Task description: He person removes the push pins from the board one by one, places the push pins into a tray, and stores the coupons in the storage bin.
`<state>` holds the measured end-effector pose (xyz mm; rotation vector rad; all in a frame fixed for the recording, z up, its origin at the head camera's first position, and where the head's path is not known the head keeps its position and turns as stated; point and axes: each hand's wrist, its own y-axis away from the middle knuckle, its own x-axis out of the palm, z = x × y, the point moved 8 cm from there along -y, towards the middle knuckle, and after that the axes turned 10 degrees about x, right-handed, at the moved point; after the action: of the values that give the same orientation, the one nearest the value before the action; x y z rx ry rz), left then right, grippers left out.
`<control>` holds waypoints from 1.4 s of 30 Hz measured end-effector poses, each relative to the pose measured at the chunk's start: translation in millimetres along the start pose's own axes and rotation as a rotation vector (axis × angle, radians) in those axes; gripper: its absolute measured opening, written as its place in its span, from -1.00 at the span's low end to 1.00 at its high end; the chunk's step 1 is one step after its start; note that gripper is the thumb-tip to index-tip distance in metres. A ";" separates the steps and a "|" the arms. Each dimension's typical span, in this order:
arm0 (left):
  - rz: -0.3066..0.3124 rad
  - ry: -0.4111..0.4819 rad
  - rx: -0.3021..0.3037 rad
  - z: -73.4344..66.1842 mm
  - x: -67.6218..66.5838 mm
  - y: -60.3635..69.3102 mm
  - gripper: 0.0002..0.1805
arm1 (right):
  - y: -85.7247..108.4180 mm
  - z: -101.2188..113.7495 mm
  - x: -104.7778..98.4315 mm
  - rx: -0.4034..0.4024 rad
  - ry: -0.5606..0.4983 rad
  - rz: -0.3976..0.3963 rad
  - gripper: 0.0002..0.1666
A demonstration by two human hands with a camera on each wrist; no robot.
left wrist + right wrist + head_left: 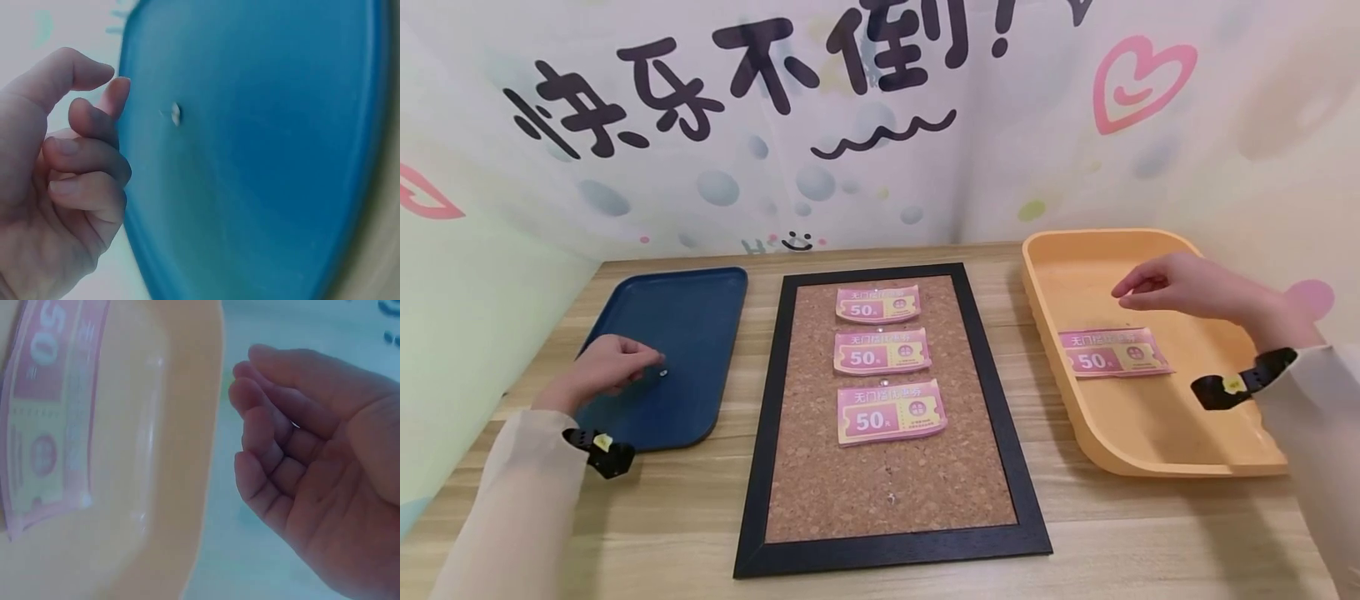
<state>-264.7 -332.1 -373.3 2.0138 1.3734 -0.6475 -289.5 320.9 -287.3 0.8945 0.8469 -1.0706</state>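
Note:
My left hand [617,364] hovers over the blue tray [688,321], its lower fingers curled and a gap between thumb and forefinger. Near its fingertips, a single small thumbtack [176,114] lies on the tray, apart from the hand. On the right, my right hand [1180,287] hangs above the orange tray [1157,433] with loosely bent fingers, holding nothing. Below it lies a pink-and-yellow coupon [1116,352] marked 50, possibly a stack. Between the trays, a black-framed corkboard [820,492] bears three similar coupons in a column, the lowest coupon [891,414] nearest me.
Small tacks show at the top edges of the pinned coupons. A small pale spot [891,498] sits on the lower cork. The wooden table [662,525] backs onto a printed wall cloth [880,167] with large black characters. Both trays have raised rims.

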 end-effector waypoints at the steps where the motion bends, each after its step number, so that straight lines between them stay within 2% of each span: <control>1: -0.001 -0.018 0.013 -4.8 0.7 -0.5 -0.60 | 2.1 8.8 1.3 -0.028 0.005 -0.003 -0.77; 4: -0.005 -0.069 0.050 -22.0 4.1 -1.8 -0.60 | 8.4 35.8 6.0 -0.108 0.045 -0.014 -0.80; 8: -0.008 -0.094 0.107 -46.9 13.5 -4.2 -0.61 | 14.5 67.4 15.9 -0.186 0.069 -0.001 -0.82; 15: 0.004 -0.097 0.189 -86.8 37.9 -12.6 -0.69 | 15.4 106.3 43.1 -0.234 -0.039 0.091 -0.87; 27: 0.129 -0.010 0.380 -155.6 94.4 -19.7 -0.84 | 8.6 163.3 95.7 -0.335 -0.137 0.218 -0.83; 33: 0.192 0.000 0.454 -182.7 123.0 -25.9 -0.87 | 6.1 183.3 113.5 -0.339 -0.169 0.260 -0.85; 38: 0.197 -0.031 0.538 -201.8 143.0 -32.9 -0.90 | -1.9 190.1 128.4 -0.313 -0.183 0.275 -0.86; 42: 0.203 -0.008 0.521 -210.6 156.6 -39.8 -0.91 | -12.1 186.0 140.9 -0.245 -0.213 0.275 -0.86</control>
<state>-236.7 -69.9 -343.1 2.5083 1.0446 -0.9942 -239.4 99.5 -342.7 0.6557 0.6395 -0.7861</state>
